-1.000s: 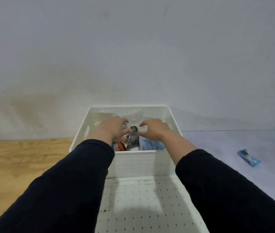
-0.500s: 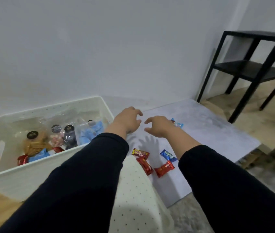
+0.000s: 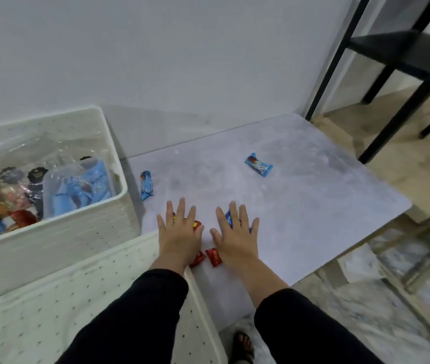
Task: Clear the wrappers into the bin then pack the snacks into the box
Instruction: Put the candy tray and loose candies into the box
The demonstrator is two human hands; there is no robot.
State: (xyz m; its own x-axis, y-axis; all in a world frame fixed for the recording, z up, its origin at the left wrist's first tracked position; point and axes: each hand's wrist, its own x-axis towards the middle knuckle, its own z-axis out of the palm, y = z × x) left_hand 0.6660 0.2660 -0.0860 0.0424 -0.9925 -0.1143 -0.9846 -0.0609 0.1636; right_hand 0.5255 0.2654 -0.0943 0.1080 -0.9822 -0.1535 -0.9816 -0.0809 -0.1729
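Grey marbled surface (image 3: 313,206) against a plain white wall (image 3: 182,61). Black metal shelf frame (image 3: 403,56) at upper right, legs standing on a wood-look floor (image 3: 405,158). Lower right, blurred marbled floor tiles (image 3: 392,324). Below the surface's near edge, a sandalled foot (image 3: 242,345) on the tiles. Dark sleeves (image 3: 140,319) at the bottom of the view.

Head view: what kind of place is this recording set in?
Probably a plain room at home or a small staging space: a bare white wall, a grey marble-look tabletop with loose snack packs, a white perforated storage box, and a black metal shelf.
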